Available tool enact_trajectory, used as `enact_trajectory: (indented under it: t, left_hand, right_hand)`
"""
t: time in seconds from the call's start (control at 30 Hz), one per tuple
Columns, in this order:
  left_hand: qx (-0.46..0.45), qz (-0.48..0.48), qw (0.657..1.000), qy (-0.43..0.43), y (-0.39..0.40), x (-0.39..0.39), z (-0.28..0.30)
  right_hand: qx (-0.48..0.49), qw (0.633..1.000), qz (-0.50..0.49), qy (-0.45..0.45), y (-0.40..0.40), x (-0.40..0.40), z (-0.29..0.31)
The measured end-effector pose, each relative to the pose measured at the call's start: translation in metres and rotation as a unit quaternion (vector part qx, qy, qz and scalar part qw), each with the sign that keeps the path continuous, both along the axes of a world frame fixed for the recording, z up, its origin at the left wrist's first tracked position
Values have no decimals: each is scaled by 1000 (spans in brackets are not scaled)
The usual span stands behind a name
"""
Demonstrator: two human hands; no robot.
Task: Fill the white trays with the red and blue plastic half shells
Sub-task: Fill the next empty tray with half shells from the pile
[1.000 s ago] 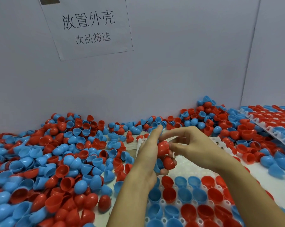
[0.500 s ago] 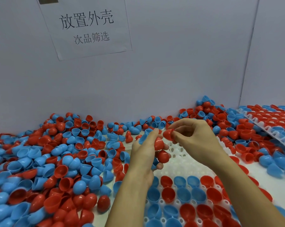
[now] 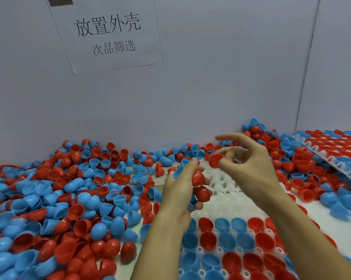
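Tray (image 3: 227, 201) under the hands is maybe half done: the rows nearer than the left hand (image 3: 180, 190) are filled red and blue, the sockets right below and past both hands are bare. Left hand cups a few spare shells (image 3: 202, 194), right hand (image 3: 249, 164) pinches 1 red shell (image 3: 215, 160). Huge loose pile (image 3: 69, 188) to the left, filled tray (image 3: 336, 146) off right.
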State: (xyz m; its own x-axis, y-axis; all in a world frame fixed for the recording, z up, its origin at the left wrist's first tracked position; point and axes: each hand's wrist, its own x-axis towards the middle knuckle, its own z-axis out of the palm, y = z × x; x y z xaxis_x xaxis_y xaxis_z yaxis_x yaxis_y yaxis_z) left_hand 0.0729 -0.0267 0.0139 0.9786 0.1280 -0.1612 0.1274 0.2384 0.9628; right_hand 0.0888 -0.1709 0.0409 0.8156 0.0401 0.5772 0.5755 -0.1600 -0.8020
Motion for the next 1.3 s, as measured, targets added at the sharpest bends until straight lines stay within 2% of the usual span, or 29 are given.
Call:
enact_trajectory:
  t: [0.1, 0.2, 0.3, 0.5, 0.6, 0.73, 0.77, 0.83, 0.9, 0.93, 1.0, 1.1, 1.17, 1.23, 1.3]
  left_hand:
    - [8, 5, 1000, 19, 0, 1, -2]
    - [9, -3, 999, 34, -3, 1, -2]
    - [10, -9, 999, 33, -3, 1, -2]
    - [7, -7, 999, 34, -1, 1, -3]
    - [13, 6, 1000, 25, 1, 2, -2]
    - [19, 14, 999, 21, 1, 2, -1]
    - [23, 12, 999, 20, 1, 2, -1]
    - [36, 6, 999, 18, 0, 2, -1]
    - [49, 2, 999, 18, -1, 2, -1]
    - [51, 2, 999, 18, -1, 3, -1]
    - [47, 4, 999, 20, -1, 3, -1]
    - [41, 10, 999, 25, 0, 4, -1]
    - [39, 10, 999, 26, -1, 4, -1]
    - [37, 9, 999, 25, -1, 5, -2]
    - [34, 8, 999, 25, -1, 5, -1]
  right_hand:
    - [69, 997, 21, 12, -2, -1, 5]
    - [36, 998, 30, 31, -3, -1, 5]
    - [12, 999, -2, 51, -3, 0, 1]
    - [-67, 989, -42, 128, -5, 4, 0]
    - [-193, 964, -33, 179, -19, 5, 4]
    - [-359, 897, 58, 251, -44, -2, 15]
    - [-395, 871, 90, 278, -48, -5, 18]
    - [-469, 797, 144, 353, -51, -12, 26]
    - [-544, 718, 149, 408, -49, -20, 32]
    - [-575, 691, 137, 416, -46, -23, 34]
    - [-618, 663, 116, 407, -37, -27, 36]
    - [-645, 653, 111, 380, -22, -29, 33]
    - [-645, 660, 117, 368, -17, -29, 31]
    - [-625, 681, 130, 358, -19, -29, 33]
    - [-588, 724, 142, 331, -25, -28, 35]
